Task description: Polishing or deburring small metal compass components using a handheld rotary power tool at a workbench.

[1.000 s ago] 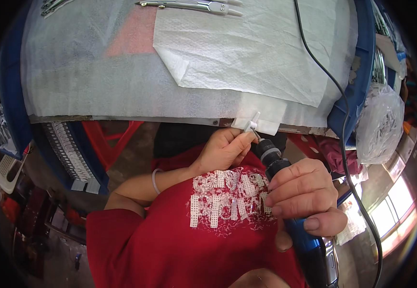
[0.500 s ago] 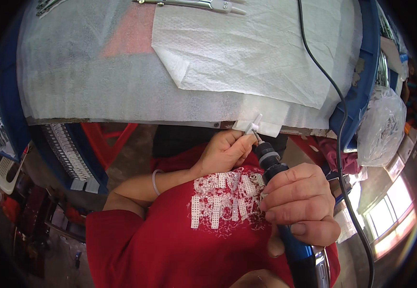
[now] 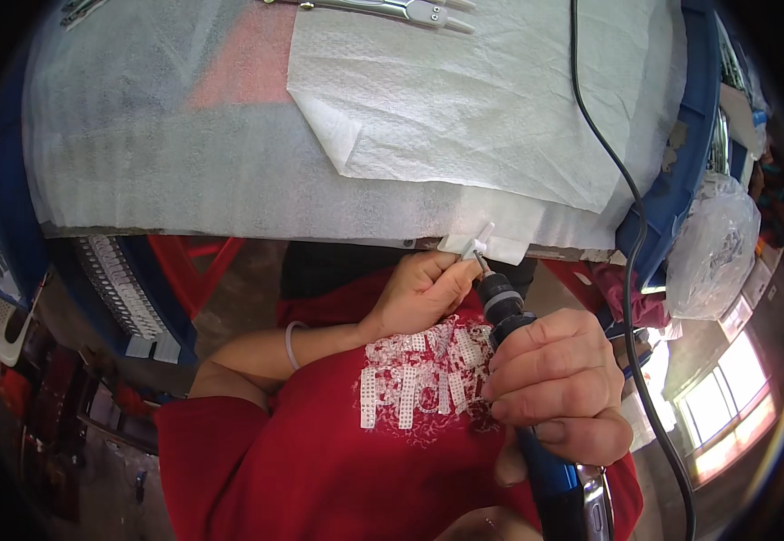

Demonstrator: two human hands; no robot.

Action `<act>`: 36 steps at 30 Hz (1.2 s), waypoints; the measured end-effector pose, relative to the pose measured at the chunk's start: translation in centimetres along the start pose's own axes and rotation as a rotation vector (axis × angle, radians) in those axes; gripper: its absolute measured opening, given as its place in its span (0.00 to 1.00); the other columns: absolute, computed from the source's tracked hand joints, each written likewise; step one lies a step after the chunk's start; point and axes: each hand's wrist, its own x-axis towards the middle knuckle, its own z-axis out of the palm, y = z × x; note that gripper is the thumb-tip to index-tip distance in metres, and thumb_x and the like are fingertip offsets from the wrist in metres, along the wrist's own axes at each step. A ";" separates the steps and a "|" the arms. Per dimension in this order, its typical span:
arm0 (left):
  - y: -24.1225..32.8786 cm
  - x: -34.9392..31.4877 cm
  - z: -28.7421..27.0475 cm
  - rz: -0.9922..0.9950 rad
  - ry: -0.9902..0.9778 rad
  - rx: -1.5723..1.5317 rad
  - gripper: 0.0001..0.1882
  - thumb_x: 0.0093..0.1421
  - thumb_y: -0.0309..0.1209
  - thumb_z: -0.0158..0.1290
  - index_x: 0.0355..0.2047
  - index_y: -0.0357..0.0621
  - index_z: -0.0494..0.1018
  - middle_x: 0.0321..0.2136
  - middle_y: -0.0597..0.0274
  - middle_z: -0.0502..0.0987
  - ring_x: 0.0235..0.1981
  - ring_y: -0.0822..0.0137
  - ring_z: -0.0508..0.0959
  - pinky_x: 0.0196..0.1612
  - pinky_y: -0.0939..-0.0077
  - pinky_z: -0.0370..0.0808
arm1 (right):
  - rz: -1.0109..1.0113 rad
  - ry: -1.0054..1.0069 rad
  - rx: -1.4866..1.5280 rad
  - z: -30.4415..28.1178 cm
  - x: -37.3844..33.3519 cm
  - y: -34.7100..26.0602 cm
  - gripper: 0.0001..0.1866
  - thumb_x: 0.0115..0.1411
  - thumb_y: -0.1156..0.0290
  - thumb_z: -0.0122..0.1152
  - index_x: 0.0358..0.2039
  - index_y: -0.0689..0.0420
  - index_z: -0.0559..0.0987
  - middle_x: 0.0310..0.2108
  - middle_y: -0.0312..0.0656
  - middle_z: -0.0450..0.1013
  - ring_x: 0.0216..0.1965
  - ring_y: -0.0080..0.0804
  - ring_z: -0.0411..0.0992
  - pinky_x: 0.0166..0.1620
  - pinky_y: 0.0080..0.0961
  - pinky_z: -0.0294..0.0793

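My right hand (image 3: 559,379) is wrapped round a blue and black electric screwdriver (image 3: 551,478). Its thin metal bit points up and left, touching or very close to a small pale pronged part (image 3: 479,242) at the table's front edge. My left hand (image 3: 423,293) pinches that part between thumb and fingers, which hide its lower end. Behind it lies a small white pad (image 3: 507,249) on the edge. Far up on the table is a slim metal tool (image 3: 392,8) with two pale prongs, cut off by the upper rim of the picture.
A white cloth (image 3: 464,108) with one folded corner covers much of the table. A black cable (image 3: 613,149) runs down the right side. Blue crates (image 3: 671,171) stand at both sides, with a clear plastic bag (image 3: 715,248) at right and a red stool (image 3: 184,270) below the table.
The whole view has shifted slightly. Both hands keep their grip, and the screwdriver's bit stays at the small pale part.
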 end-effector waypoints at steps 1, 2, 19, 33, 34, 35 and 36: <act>0.2 -0.1 0.1 -0.011 0.005 -0.031 0.13 0.66 0.31 0.47 0.27 0.37 0.74 0.14 0.74 0.65 0.15 0.84 0.62 0.18 0.86 0.58 | 0.003 -0.013 0.010 0.0 0.1 0.0 0.22 0.52 0.61 0.70 0.32 0.54 0.63 0.23 0.41 0.74 0.19 0.30 0.75 0.22 0.21 0.76; 0.2 -0.1 0.1 -0.008 0.004 -0.027 0.13 0.66 0.31 0.47 0.27 0.37 0.74 0.14 0.74 0.65 0.15 0.84 0.62 0.18 0.86 0.58 | -0.002 -0.011 0.009 0.0 0.0 0.0 0.22 0.52 0.61 0.70 0.32 0.54 0.63 0.23 0.41 0.74 0.19 0.30 0.75 0.22 0.21 0.76; 1.0 -0.5 0.4 -0.078 -0.008 -0.091 0.13 0.67 0.34 0.46 0.35 0.37 0.75 0.15 0.75 0.64 0.16 0.84 0.60 0.19 0.89 0.57 | -0.087 0.151 0.015 0.1 -0.9 -1.0 0.20 0.49 0.68 0.71 0.32 0.60 0.67 0.22 0.45 0.72 0.19 0.34 0.73 0.23 0.27 0.75; 0.8 -0.4 0.4 -0.048 0.005 -0.081 0.12 0.67 0.32 0.46 0.35 0.37 0.75 0.15 0.75 0.64 0.16 0.85 0.60 0.18 0.88 0.56 | -0.050 0.118 0.018 0.2 -0.7 -0.6 0.21 0.47 0.68 0.72 0.31 0.62 0.67 0.20 0.44 0.71 0.19 0.35 0.73 0.23 0.27 0.75; 0.9 -0.4 0.4 -0.046 0.006 -0.065 0.12 0.67 0.32 0.47 0.35 0.37 0.75 0.15 0.75 0.64 0.16 0.84 0.60 0.18 0.88 0.56 | -0.043 0.120 0.014 0.2 -0.6 -0.5 0.21 0.46 0.68 0.72 0.31 0.62 0.67 0.20 0.45 0.72 0.18 0.35 0.73 0.23 0.28 0.75; 0.9 -0.4 0.4 -0.046 0.007 -0.069 0.12 0.67 0.32 0.47 0.35 0.37 0.75 0.15 0.75 0.64 0.16 0.84 0.60 0.18 0.88 0.56 | -0.040 0.117 0.016 0.1 -0.6 -0.4 0.21 0.46 0.68 0.72 0.31 0.62 0.67 0.20 0.45 0.72 0.18 0.35 0.73 0.23 0.28 0.75; 1.0 -0.4 0.4 -0.038 0.005 -0.052 0.12 0.67 0.32 0.47 0.35 0.37 0.75 0.15 0.75 0.65 0.16 0.84 0.60 0.19 0.88 0.57 | -0.046 0.105 0.029 0.0 -0.6 -0.3 0.21 0.46 0.68 0.72 0.31 0.62 0.67 0.20 0.45 0.72 0.18 0.35 0.73 0.23 0.28 0.75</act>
